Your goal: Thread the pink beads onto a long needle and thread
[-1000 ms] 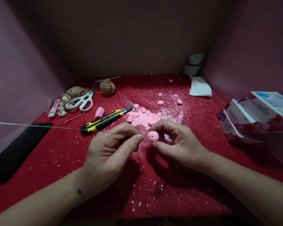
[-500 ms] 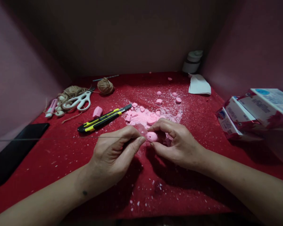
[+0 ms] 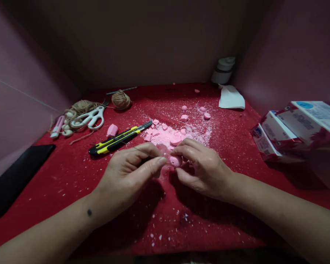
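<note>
Gripping the pink bead [image 3: 176, 161] with my right hand [image 3: 203, 165], I see its hole facing my left hand [image 3: 134, 172], seemingly pinching a thin strand [image 3: 24, 94]

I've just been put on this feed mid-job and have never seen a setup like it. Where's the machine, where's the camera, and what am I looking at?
There's no machine: these are one person's bare hands. Every picture comes from a single camera worn on the head, looking forward and down.

The right hand holds a rounded pink piece with a small dark hole. The left hand, close beside it, seems to pinch a thin strand.

On the red cloth lie pink crumbs, a yellow-and-black utility knife, white-handled scissors and a ball of twine, with printed boxes at right.
</note>
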Demonstrator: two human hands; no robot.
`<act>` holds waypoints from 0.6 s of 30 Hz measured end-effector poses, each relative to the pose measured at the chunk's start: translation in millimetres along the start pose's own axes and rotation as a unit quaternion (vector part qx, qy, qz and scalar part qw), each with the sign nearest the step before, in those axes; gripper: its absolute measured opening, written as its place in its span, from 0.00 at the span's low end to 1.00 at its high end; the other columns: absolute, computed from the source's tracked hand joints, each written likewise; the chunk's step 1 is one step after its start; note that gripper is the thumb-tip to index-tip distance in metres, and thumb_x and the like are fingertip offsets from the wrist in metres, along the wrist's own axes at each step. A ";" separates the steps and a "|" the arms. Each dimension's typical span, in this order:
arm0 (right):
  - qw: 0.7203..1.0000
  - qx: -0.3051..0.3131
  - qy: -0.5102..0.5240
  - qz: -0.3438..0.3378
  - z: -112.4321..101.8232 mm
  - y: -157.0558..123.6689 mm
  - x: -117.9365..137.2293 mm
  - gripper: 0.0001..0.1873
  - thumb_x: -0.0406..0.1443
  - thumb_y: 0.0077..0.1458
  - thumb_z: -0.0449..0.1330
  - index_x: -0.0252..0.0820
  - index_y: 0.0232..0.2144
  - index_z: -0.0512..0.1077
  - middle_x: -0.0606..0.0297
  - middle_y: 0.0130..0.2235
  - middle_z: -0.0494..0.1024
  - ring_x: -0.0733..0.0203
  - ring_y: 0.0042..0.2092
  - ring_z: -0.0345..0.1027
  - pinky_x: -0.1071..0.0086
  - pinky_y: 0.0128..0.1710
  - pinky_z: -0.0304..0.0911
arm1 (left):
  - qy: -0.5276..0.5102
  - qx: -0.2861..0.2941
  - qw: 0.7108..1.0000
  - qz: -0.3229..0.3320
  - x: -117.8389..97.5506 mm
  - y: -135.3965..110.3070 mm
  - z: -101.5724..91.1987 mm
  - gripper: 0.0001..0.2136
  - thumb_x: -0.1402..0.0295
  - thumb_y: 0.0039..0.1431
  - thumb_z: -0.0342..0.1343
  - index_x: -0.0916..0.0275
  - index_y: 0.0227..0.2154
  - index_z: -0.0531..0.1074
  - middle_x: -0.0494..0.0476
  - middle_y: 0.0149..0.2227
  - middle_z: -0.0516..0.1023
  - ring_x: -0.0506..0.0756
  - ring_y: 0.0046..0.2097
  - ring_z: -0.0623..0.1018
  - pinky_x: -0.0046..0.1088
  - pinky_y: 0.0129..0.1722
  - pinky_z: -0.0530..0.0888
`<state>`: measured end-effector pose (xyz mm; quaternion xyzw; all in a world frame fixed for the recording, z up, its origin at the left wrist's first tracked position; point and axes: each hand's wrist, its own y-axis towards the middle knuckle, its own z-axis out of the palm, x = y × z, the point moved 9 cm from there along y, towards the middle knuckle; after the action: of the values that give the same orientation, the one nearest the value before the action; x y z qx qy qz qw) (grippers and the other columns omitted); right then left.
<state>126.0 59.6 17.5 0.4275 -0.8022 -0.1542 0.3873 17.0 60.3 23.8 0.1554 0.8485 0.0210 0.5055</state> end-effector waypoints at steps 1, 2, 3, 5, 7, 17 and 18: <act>1.000 -0.001 0.006 0.003 -0.3 0.2 -0.6 0.09 0.26 0.47 0.55 0.31 0.34 0.69 0.56 0.33 0.70 0.61 0.34 0.62 0.68 0.34 0.60 | -0.002 -0.007 1.000 -0.009 1.3 -0.3 -2.5 0.07 0.74 0.55 0.53 0.64 0.22 0.69 0.45 0.21 0.66 0.43 0.23 0.65 0.16 0.20 0.62; 1.000 -0.001 0.014 0.008 -0.7 0.4 -1.6 0.09 0.26 0.47 0.55 0.32 0.34 0.68 0.57 0.33 0.70 0.62 0.33 0.61 0.68 0.33 0.60 | 0.002 -0.014 1.000 -0.010 1.2 -0.9 -4.5 0.07 0.74 0.55 0.54 0.64 0.22 0.69 0.45 0.21 0.66 0.44 0.23 0.66 0.16 0.20 0.62; 1.000 -0.002 0.021 0.015 -1.0 0.6 -2.6 0.09 0.26 0.47 0.55 0.33 0.35 0.68 0.58 0.32 0.69 0.63 0.33 0.61 0.68 0.33 0.60 | 0.008 -0.020 1.000 -0.006 0.0 -1.7 -6.0 0.07 0.74 0.55 0.54 0.64 0.22 0.69 0.46 0.21 0.67 0.44 0.23 0.66 0.16 0.21 0.63; 0.999 -0.003 0.034 0.031 -1.3 0.6 -4.7 0.09 0.26 0.47 0.54 0.34 0.34 0.68 0.60 0.31 0.69 0.64 0.31 0.60 0.69 0.32 0.60 | 0.018 -0.027 0.999 0.007 -2.9 -3.5 -7.3 0.06 0.74 0.54 0.54 0.64 0.23 0.70 0.46 0.21 0.67 0.44 0.24 0.67 0.16 0.21 0.63; 0.998 -0.005 0.043 0.041 -1.7 0.4 -5.8 0.09 0.26 0.47 0.54 0.36 0.34 0.67 0.61 0.31 0.69 0.64 0.31 0.60 0.69 0.31 0.60 | 0.022 -0.028 0.999 0.014 -4.3 -4.5 -6.7 0.06 0.74 0.54 0.54 0.64 0.23 0.70 0.46 0.21 0.68 0.44 0.23 0.67 0.17 0.21 0.64; 0.997 0.002 0.057 0.049 1.3 -0.4 -5.4 0.08 0.26 0.46 0.55 0.36 0.33 0.67 0.62 0.30 0.68 0.64 0.31 0.60 0.70 0.32 0.58 | 0.077 -0.022 0.997 0.024 -7.2 -1.2 -2.2 0.07 0.73 0.55 0.53 0.63 0.22 0.69 0.46 0.21 0.69 0.46 0.24 0.68 0.19 0.24 0.66; 0.997 0.005 0.060 0.055 2.2 -0.6 -5.9 0.08 0.26 0.46 0.55 0.37 0.32 0.67 0.64 0.29 0.68 0.65 0.31 0.59 0.70 0.32 0.58 | 0.088 -0.019 0.995 0.030 -8.0 -1.1 -1.0 0.07 0.73 0.55 0.52 0.64 0.23 0.70 0.47 0.21 0.69 0.46 0.24 0.69 0.20 0.25 0.66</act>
<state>126.6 63.9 12.8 0.3931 -0.8006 -0.1026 0.4404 19.3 57.1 30.9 0.1689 0.8839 0.0664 0.4310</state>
